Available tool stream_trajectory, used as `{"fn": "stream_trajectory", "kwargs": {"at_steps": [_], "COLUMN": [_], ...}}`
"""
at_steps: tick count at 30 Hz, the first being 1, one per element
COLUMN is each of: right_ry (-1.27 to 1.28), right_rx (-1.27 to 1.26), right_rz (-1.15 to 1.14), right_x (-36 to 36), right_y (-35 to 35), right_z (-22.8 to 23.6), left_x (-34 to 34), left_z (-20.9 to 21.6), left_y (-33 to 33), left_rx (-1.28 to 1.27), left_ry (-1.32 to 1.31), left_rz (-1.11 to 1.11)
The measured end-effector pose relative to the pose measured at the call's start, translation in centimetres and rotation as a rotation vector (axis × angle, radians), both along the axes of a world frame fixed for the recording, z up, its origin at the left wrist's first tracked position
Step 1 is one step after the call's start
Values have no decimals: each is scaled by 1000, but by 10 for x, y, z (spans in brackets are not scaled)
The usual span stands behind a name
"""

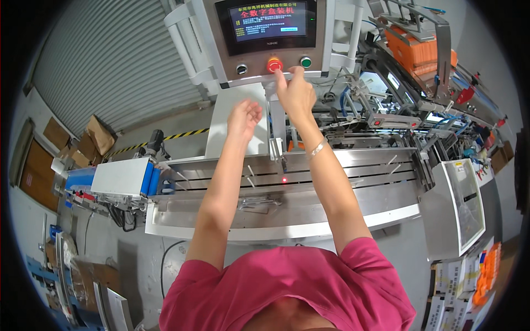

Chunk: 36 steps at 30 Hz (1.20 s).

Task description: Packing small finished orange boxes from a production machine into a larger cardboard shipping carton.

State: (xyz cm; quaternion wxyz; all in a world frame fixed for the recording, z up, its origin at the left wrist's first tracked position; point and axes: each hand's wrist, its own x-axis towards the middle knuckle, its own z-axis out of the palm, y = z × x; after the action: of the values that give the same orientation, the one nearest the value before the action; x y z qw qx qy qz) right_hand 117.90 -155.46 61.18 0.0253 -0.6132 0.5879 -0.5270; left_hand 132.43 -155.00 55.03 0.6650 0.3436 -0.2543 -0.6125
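My right hand is raised to the control panel. Its thumb tip meets the lower edge of the red mushroom button, which glows; whether it presses is hard to see. The index finger, bent and apart from the thumb, lies near the panel's lower edge, left of the green button. No object shows in this hand. Lower and to the left, my left hand hovers over a white panel, fingers loosely curled and holding nothing. A black selector knob sits left of the red button. Above the controls, a screen is lit.
Below my forearms runs a metal conveyor trough with slots and upright pins. Machine arms and rails crowd the right, with orange cartons stacked above. A blue belt unit stands left. Boxes are piled at the lower right.
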Motion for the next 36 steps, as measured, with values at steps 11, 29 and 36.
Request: {"fn": "stream_trajectory", "kwargs": {"at_steps": [11, 29, 36], "right_ry": [256, 272, 219], "right_rx": [-153, -282, -286], "right_rz": [-162, -150, -101], "right_x": [-29, -26, -41], "right_y": [-13, -42, -28], "right_z": [-21, -24, -20], "left_x": [11, 76, 47], "left_z": [-27, 28, 50], "left_y": [-7, -78, -57], "left_rx": [102, -194, -77], "left_ry": [115, 46, -99], "left_rz": [133, 157, 162]}}
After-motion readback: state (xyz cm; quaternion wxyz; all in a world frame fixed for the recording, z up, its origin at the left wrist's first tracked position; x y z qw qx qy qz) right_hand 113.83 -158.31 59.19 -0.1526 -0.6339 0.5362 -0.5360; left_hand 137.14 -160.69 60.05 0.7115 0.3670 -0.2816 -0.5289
